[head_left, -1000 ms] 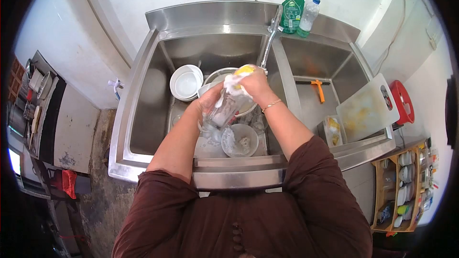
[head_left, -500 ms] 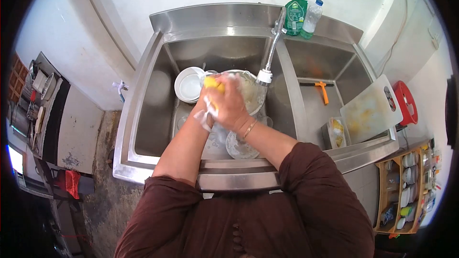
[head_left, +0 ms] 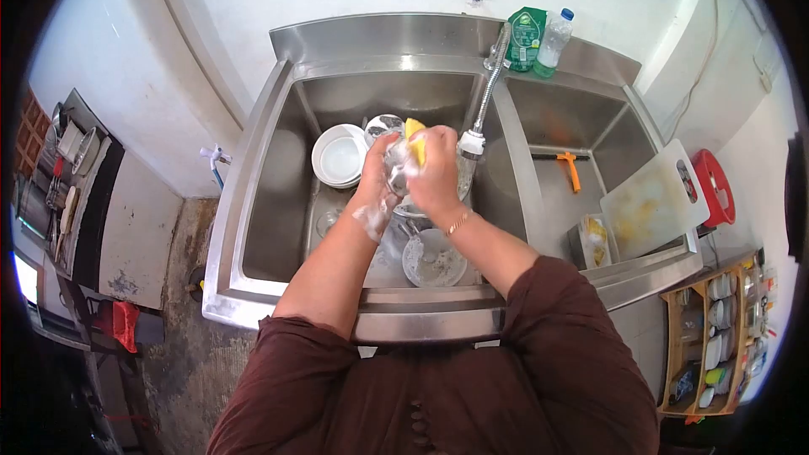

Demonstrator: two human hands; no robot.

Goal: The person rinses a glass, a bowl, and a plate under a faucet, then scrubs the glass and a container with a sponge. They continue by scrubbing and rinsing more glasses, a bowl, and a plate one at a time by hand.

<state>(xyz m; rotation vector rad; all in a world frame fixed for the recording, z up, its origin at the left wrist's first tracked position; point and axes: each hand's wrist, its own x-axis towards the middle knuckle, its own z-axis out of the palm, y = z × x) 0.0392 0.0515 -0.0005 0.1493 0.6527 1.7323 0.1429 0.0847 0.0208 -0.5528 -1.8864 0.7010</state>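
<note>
Firstly, brown cloth sleeves [head_left: 295, 362]: creased, they are bunching near my elbows. One thin gold-coloured bracelet [head_left: 459, 222] is circling my right wrist.

Right hand [head_left: 436, 173]: closed, it is gripping a yellow sponge [head_left: 415, 139], soft-edged and streaked with white suds. Left hand [head_left: 377, 175]: its fingers are curling around a clear piece [head_left: 397, 170], glossy, foam-coated, its outline mostly hidden. Both things are meeting between my hands, above the left basin [head_left: 274, 194] of brushed steel; lather is clinging to my left wrist.

Beneath, one round bowl [head_left: 434, 259] is holding patchy foam. Farther in, smooth white bowls [head_left: 340, 156] are sitting stacked, beside a round sudsy dish [head_left: 385, 125]. A ribbed metal hose [head_left: 489, 88] is ending in a white spray head [head_left: 472, 144].

Right basin: a pale, yellow-stained board [head_left: 653, 202] is leaning, and an orange squeegee [head_left: 574, 174] is lying flat.

Back ledge: a green pouch [head_left: 525, 38] and a blue-capped clear bottle [head_left: 554, 44] are standing side by side against the steel backsplash.
</note>
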